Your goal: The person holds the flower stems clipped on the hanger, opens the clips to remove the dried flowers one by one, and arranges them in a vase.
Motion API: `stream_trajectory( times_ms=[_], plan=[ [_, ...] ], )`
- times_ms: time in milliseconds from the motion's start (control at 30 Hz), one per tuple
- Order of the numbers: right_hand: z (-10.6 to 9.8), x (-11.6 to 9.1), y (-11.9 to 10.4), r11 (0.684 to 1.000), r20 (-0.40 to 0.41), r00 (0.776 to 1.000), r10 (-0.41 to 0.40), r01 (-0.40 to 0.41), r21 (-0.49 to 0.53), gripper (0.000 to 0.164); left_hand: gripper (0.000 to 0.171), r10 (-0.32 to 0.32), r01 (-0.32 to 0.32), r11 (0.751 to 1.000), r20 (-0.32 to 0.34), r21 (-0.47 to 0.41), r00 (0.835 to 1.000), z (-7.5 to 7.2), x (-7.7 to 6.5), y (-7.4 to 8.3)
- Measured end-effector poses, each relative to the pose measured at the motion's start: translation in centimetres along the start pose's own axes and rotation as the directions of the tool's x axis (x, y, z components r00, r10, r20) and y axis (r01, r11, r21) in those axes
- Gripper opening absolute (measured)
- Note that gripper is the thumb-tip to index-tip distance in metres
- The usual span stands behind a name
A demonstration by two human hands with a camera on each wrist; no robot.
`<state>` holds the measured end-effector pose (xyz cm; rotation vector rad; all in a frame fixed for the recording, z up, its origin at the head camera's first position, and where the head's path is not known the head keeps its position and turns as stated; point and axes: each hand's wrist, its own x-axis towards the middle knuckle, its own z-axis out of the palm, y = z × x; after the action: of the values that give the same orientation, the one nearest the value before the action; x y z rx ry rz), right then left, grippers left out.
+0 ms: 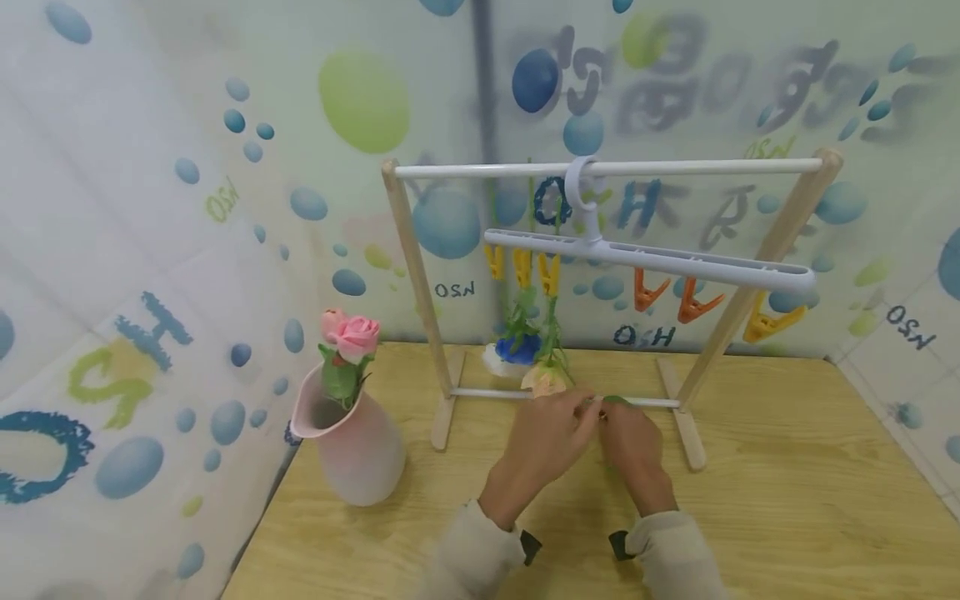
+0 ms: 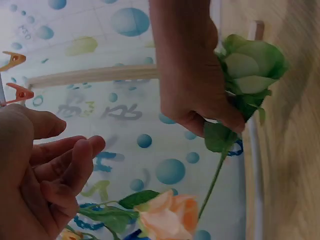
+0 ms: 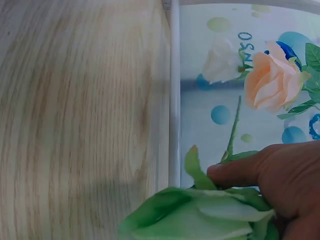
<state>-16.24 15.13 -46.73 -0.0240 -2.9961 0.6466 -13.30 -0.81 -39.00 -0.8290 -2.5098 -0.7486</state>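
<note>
Gripping of the green rose (image 2: 252, 65) is performed by the right hand (image 1: 633, 446) at the stem (image 2: 212, 185), near the lower bar (image 1: 487, 393); the left hand (image 1: 551, 433) is positioned unloaded near the peach rose (image 3: 272, 82), fingers (image 2: 82, 162) loosely bent.

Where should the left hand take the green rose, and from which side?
Probably by the bare stem, coming from the left: it is thin and juts leftward, free of the right hand, which pinches the green rose just under its bloom.
</note>
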Motion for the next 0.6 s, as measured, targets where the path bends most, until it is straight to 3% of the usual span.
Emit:
stream_trajectory(
  times_ms=[133, 267, 600],
  plan=[
    [0.2, 0.0, -0.2, 0.999, 0.018, 1.000, -0.009, 0.010, -0.046, 0.019, 0.024, -0.048, 0.045, 0.998, 0.081, 0.036, 0.996, 1.0, -1.8, -1.2],
    [0.3, -0.1, -0.3, 0.996, 0.009, 1.000, -0.015, 0.016, -0.089, 0.017, 0.019, -0.074, 0.065, 0.994, 0.096, 0.088, 0.993, 2.0, -2.9, -2.3],
    [0.6, -0.4, -0.7, 0.979, -0.087, 0.990, -0.109, 0.092, -0.184, 0.021, 0.029, -0.101, 0.062, 0.965, 0.143, 0.254, 0.985, 4.0, -3.6, -4.3]
  ],
)
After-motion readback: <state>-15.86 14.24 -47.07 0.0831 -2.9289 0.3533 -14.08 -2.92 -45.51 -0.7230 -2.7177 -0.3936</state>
